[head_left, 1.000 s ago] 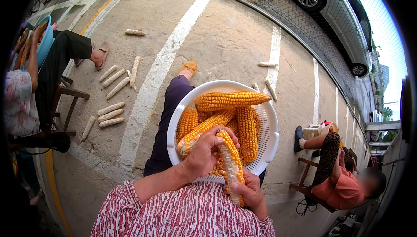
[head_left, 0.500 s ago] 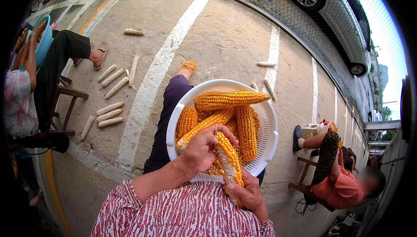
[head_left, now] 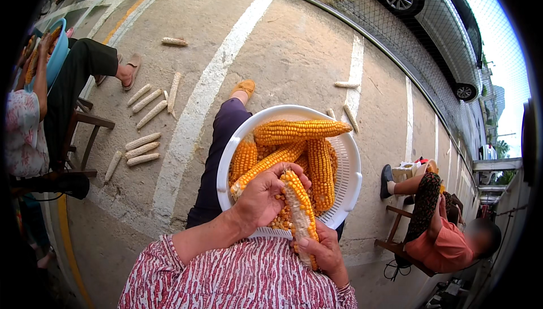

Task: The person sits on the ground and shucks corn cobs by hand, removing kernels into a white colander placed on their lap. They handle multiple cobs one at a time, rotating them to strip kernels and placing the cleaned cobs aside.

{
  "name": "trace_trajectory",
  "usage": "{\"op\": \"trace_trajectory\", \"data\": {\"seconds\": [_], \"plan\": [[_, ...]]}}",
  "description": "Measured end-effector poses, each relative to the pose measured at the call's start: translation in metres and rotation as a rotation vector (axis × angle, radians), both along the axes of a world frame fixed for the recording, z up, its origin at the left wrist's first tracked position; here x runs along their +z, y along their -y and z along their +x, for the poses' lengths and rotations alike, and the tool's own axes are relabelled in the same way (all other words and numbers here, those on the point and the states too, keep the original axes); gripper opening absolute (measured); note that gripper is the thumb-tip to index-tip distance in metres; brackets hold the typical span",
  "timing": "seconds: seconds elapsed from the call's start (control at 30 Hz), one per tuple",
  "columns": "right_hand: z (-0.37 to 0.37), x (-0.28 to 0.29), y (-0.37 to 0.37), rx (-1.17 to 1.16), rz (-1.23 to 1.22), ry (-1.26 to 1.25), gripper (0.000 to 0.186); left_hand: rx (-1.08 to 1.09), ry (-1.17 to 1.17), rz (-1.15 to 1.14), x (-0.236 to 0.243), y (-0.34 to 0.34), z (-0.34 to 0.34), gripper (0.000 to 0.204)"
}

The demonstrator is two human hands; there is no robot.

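A partly stripped corn cob is held between my two hands, with a pale bare strip along its face and yellow kernels on both sides. My left hand is closed around its upper end, the fingers curled behind it. Lower down, my right hand grips the other end, thumb across the front. Under the cob, on my lap, rests a white slotted plastic basket. Several full yellow ears lie in it, one ear across the far side and another ear upright at the right, over loose kernels.
Bare cobs lie in groups on the concrete to the left, with another cob beyond the basket. A seated person at left holds a blue basin; another person sits at right. Behind a mesh fence stands a silver car.
The cob has turned slightly in my hands, so more of its bare strip faces up. My left fingers have shifted a little at its upper end.
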State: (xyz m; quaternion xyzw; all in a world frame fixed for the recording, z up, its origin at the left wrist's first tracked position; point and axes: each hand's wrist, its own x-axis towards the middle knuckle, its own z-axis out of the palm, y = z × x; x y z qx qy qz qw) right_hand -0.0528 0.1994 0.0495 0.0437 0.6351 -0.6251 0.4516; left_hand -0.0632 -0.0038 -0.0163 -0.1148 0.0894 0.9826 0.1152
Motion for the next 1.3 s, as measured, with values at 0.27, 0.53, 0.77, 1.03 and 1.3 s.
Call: {"op": "trace_trajectory", "data": {"seconds": [0.27, 0.53, 0.77, 1.03, 1.3], "plan": [[0.0, -0.004, -0.004, -0.018, -0.039, 0.037, 0.049, -0.019, 0.039, -0.07, 0.004, -0.001, -0.002, 0.033], [0.002, 0.001, 0.0, 0.039, 0.056, -0.061, 0.05, -0.01, -0.004, -0.065, -0.001, -0.002, -0.002, 0.031], [0.008, 0.001, 0.001, 0.143, 0.18, -0.355, 0.048, 0.007, -0.071, 0.035, -0.008, -0.001, -0.003, 0.033], [0.0, 0.005, 0.006, -0.014, 0.064, -0.071, 0.046, 0.012, -0.009, -0.071, 0.001, -0.001, 0.0, 0.042], [-0.004, -0.01, -0.014, -0.118, -0.168, 0.177, 0.049, -0.048, 0.026, -0.002, 0.016, 0.001, -0.003, 0.039]]}}
